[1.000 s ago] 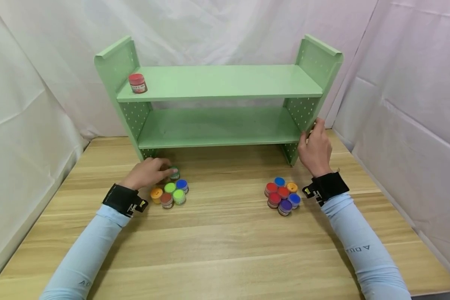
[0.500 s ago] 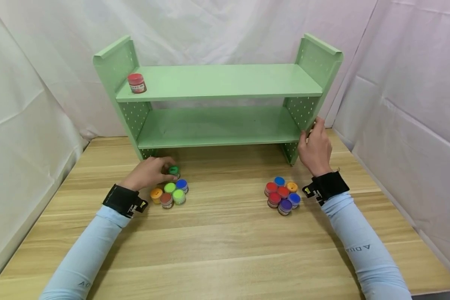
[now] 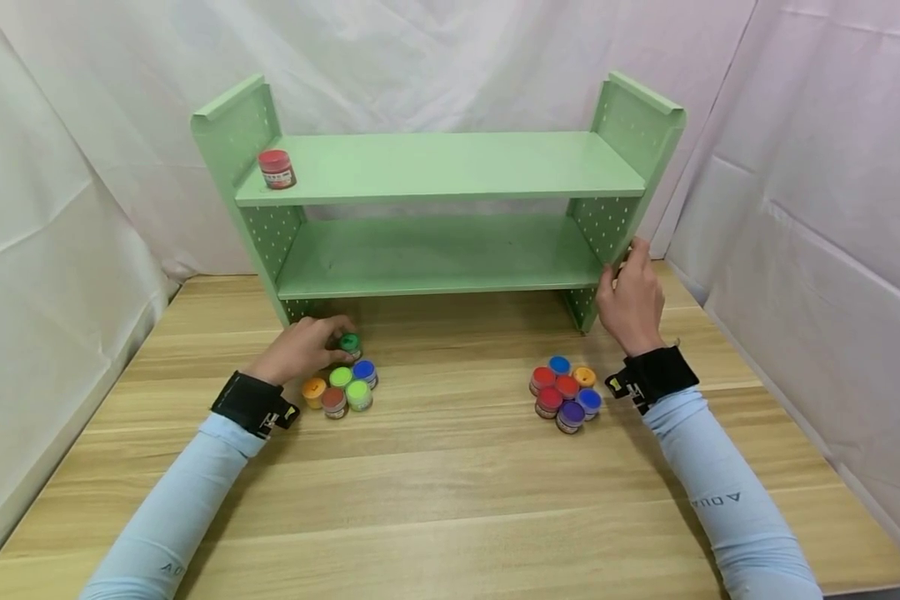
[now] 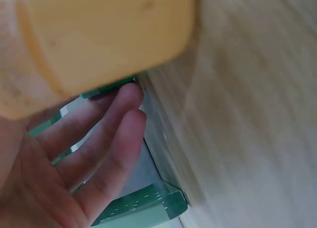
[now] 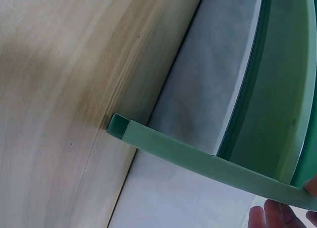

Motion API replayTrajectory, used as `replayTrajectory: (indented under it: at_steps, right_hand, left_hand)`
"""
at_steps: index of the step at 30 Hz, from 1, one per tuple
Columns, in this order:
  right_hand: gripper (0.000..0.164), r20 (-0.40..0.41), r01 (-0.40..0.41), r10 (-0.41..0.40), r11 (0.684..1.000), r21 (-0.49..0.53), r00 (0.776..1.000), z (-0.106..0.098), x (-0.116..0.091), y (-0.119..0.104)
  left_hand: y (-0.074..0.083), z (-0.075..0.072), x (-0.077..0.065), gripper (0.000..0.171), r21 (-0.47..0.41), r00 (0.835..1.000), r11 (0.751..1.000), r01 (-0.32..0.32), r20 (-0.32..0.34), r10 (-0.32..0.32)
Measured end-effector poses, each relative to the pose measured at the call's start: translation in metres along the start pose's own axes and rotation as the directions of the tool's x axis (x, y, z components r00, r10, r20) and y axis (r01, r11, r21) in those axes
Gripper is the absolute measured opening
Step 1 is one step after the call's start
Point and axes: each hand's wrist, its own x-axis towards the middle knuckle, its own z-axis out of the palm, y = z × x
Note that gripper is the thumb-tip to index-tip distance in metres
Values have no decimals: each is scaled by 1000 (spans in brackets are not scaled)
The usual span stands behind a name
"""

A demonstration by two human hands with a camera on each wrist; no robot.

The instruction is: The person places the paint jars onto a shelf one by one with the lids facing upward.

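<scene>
My left hand [image 3: 300, 346] holds a dark green-lidded paint jar [image 3: 350, 344] between thumb and fingers, at the back of the left cluster of jars. In the left wrist view an orange jar [image 4: 114, 35] looms close to the camera and hides much; part of the green lid [image 4: 106, 89] shows behind the fingers. My right hand [image 3: 633, 300] grips the right side panel of a green two-tier shelf [image 3: 442, 167], thumb at the front edge. The right wrist view shows those fingers [image 5: 277, 215] at the panel [image 5: 198, 159]. A red jar [image 3: 277, 169] stands on the upper tier's left end.
Beside the left hand stand lime green jars [image 3: 358, 395], a blue jar [image 3: 364, 373] and a brown jar [image 3: 334, 402]. Several red, blue, orange and purple jars [image 3: 569, 416] cluster on the right of the wooden table [image 3: 450, 500]. White cloth [image 3: 450, 67] hangs behind.
The left thumb and fingers have shifted around the green jar, so its lid, mostly covered a second ago, now shows. My right hand stays on the shelf panel.
</scene>
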Motion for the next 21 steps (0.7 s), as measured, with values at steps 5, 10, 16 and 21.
replayTrajectory:
  at_steps: [5, 10, 16, 21]
  right_hand:
    - [46, 4, 2, -2, 1000, 1, 1000, 0, 0, 1]
    - [46, 6, 2, -2, 1000, -2, 1000, 0, 0, 1]
    - [46, -4, 1, -1, 1000, -7, 1000, 0, 0, 1]
    - [46, -3, 1, -1, 1000, -3, 1000, 0, -1, 1]
  left_hand:
    - [1, -1, -1, 36, -14, 1000, 1000, 1, -12, -1]
    - [7, -6, -3, 38, -14, 998, 1000, -12, -66, 11]
    - [14, -15, -4, 40, -15, 983, 999, -45, -179, 42]
    - [22, -22, -5, 37, -11, 954, 994, -105, -285, 98]
